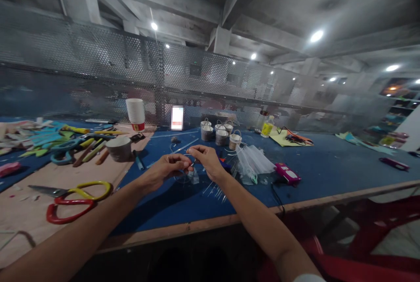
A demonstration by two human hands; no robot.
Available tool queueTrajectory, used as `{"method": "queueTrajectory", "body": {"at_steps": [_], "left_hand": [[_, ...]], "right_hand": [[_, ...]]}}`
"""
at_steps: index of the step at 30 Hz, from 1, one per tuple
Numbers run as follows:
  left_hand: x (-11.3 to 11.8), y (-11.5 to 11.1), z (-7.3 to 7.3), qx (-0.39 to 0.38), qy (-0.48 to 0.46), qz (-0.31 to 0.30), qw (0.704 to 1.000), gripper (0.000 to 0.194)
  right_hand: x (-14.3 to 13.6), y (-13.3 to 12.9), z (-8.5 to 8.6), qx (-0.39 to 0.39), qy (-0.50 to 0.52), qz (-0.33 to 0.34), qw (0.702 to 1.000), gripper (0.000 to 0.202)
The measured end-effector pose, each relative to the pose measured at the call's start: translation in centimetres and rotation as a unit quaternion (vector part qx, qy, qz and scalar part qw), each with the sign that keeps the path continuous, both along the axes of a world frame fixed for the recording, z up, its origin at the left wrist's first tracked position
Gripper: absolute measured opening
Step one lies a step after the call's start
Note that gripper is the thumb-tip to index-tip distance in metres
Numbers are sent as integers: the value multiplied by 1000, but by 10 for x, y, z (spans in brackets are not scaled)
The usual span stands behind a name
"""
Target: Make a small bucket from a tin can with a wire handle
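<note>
Close together over the blue table top, my left hand and my right hand both have their fingertips pinched. Between them runs a thin wire, blurred and mostly covered by the fingers. Below and right of my hands lie several straight thin wires. A clear plastic bag rests just right of my right hand. Behind it stand several small cups with wire handles, among them a tan-banded cup in front.
Large scissors with red and yellow handles lie at left, near a grey paper cup and several tools. A stack of white cups and a lit screen stand behind. A magenta device and a yellow-labelled bottle are at right.
</note>
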State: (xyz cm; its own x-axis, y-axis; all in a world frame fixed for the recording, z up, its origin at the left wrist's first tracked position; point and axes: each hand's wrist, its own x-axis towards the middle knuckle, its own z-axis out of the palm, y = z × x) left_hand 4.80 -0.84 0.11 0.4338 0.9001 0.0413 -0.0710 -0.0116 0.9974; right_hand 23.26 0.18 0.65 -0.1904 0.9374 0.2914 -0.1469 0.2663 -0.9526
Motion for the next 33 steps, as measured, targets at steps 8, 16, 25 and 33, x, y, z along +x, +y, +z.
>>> {"method": "queueTrajectory", "body": {"at_steps": [8, 16, 25, 33], "left_hand": [[8, -5, 6, 65, -3, 53, 996, 28], [-3, 1, 12, 158, -12, 86, 984, 22], [-8, 2, 17, 162, 27, 79, 983, 19], [-10, 10, 10, 184, 87, 61, 977, 26]], "right_hand": [[-1, 4, -2, 5, -12, 15, 1000, 31], [9, 2, 3, -78, -53, 132, 987, 38], [8, 3, -3, -102, -44, 189, 976, 40], [5, 5, -5, -43, -95, 100, 990, 37]]}}
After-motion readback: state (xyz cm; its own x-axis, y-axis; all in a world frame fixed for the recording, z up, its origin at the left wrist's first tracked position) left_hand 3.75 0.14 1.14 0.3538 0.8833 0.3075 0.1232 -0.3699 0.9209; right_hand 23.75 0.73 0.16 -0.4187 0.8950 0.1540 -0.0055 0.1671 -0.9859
